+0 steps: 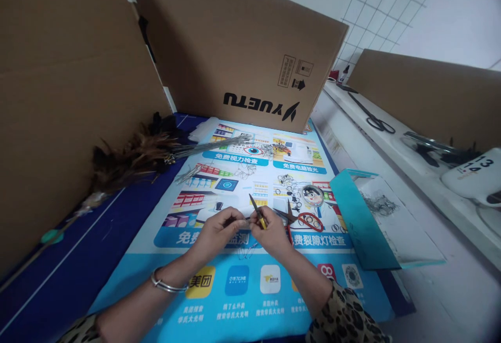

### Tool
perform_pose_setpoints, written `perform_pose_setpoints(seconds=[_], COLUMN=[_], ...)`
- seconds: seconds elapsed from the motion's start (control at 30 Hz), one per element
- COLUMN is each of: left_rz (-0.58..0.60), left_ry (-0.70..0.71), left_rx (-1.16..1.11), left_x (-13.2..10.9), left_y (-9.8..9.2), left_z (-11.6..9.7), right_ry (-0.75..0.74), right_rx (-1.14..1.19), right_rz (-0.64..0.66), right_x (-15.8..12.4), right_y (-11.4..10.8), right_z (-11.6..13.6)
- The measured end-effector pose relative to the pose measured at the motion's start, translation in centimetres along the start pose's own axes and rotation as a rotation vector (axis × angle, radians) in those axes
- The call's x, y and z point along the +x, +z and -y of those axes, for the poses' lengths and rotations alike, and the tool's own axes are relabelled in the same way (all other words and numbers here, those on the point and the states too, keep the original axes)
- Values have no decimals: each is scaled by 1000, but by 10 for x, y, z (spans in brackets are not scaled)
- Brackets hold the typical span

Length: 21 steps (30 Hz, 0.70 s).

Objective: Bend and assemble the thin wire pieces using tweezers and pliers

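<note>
My left hand (223, 228) is closed in a pinch near the middle of the printed mat, its fingertips meeting those of my right hand. Whatever lies between the left fingers is too small to make out. In my right hand (272, 231) is a slim pointed tool (257, 210) with a dark tip and a yellow part, angled up and to the left. Just right of that hand lies a pair of scissors (305, 221) with red handles, blades partly opened. Below the hands are thin wire pieces (246, 250). Small black rings (293, 197) are scattered beyond the right hand.
A bundle of brown feathers (133, 150) and thin wires (219, 144) lie at left and back. Cardboard panels (235, 45) stand behind. At right is a teal box (364, 223) holding tangled wire (379, 204). A round tin (313, 195) sits on the mat (156, 264); black scissors (378, 122) on a ledge.
</note>
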<state>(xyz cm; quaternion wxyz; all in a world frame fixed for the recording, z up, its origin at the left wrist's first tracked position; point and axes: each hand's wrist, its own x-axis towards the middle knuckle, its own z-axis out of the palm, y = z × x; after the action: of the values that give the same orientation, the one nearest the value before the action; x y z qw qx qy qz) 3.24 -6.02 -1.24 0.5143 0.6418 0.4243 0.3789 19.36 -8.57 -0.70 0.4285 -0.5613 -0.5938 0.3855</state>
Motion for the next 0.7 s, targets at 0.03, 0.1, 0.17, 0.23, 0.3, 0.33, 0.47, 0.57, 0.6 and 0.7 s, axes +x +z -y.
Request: perform_pose_setpoints(seconds=[0.03, 0.1, 0.17, 0.23, 0.3, 0.33, 0.47, 0.57, 0.6, 0.7], left_rz=[-8, -22, -34, -47, -63, -67, -79, -121, -132, -153], left_ry=[-17, -40, -51, -58, -67, -72, -80, -91, -96, -111], left_rx=[-17, -39, -53, -79, -120, -143, -208, -229, -238, -275], left_x=[1, 2, 3, 3, 3, 3, 3, 5, 5, 6], left_y=[0, 0, 0, 0, 1, 1, 2, 1, 0, -2], left_z=[1, 3, 4, 5, 5, 5, 6, 6, 6, 5], right_ry=[3, 6, 6, 7, 10, 12, 15, 15, 16, 24], right_rx=[3, 8, 11, 12, 9, 6, -19, -30, -32, -44], right_rz=[-4, -9, -13, -14, -13, -9, 24, 43, 43, 34], right_x=[0, 0, 1, 1, 1, 1, 1, 2, 3, 5], right_y=[0, 0, 0, 0, -1, -1, -3, -5, -6, -8], right_z=[0, 0, 3, 5, 6, 6, 3, 3, 4, 5])
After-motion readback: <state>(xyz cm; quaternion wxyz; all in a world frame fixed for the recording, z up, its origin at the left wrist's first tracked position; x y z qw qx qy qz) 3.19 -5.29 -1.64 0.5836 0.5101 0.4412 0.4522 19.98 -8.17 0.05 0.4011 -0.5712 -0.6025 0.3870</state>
